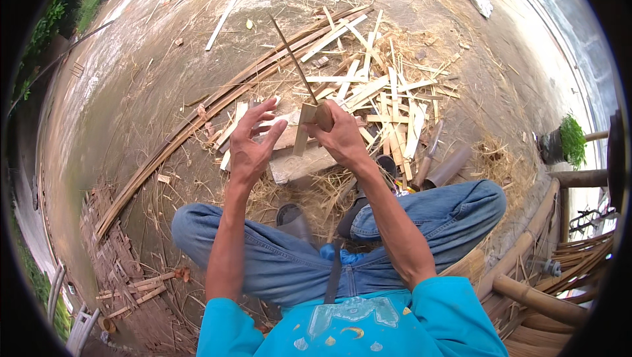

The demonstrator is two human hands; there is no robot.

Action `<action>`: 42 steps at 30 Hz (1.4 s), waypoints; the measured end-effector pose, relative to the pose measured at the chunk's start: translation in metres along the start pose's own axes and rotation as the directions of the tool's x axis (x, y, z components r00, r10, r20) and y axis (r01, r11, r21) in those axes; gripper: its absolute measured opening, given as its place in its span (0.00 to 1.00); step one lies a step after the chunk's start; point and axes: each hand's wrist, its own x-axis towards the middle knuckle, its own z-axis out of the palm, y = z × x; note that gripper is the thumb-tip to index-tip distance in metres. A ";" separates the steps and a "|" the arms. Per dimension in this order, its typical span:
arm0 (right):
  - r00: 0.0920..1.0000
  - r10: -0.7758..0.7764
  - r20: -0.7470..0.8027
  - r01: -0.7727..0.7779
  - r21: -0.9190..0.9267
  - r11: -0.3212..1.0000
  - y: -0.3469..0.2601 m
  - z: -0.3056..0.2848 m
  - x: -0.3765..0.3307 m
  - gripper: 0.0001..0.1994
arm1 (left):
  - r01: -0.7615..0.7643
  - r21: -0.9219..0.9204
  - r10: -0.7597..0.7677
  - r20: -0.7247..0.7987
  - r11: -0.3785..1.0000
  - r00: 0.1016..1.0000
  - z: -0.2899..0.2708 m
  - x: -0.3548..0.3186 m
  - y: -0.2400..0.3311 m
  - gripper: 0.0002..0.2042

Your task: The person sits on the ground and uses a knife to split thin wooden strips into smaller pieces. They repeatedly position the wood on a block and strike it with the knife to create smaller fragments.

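Note:
My right hand (pixel 341 134) is closed round the wooden handle of a long knife (pixel 293 56), whose thin dark blade points up and to the left. A short flat bamboo strip (pixel 304 129) stands nearly upright by my right thumb; it seems held together with the handle. Left of it, my left hand (pixel 253 143) is raised with fingers apart and nothing in it. Below both hands a pale wooden block (pixel 299 164) lies on the ground in front of my feet.
Many split bamboo strips (pixel 394 113) lie heaped beyond my hands. Long bamboo lengths (pixel 178 134) stretch along the left. Another knife (pixel 430 151) and a brown tube-like piece (pixel 449 166) rest near my right knee. Bamboo poles (pixel 526 294) stand at the lower right.

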 end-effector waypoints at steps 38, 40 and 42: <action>0.929 0.294 0.227 -0.358 0.339 0.870 0.003 0.078 -0.065 0.23 | 0.201 0.060 -0.199 -0.041 0.978 0.979 -0.018 -0.006 -0.011 0.19; 0.971 0.172 0.163 -0.212 0.273 0.938 -0.014 0.077 -0.070 0.24 | 0.233 0.108 -0.225 -0.077 0.967 0.971 -0.019 -0.013 -0.008 0.20; 0.952 0.219 0.213 -0.286 0.375 0.882 -0.024 0.076 -0.065 0.24 | 0.198 0.176 -0.194 -0.038 0.964 0.980 -0.021 -0.012 -0.011 0.20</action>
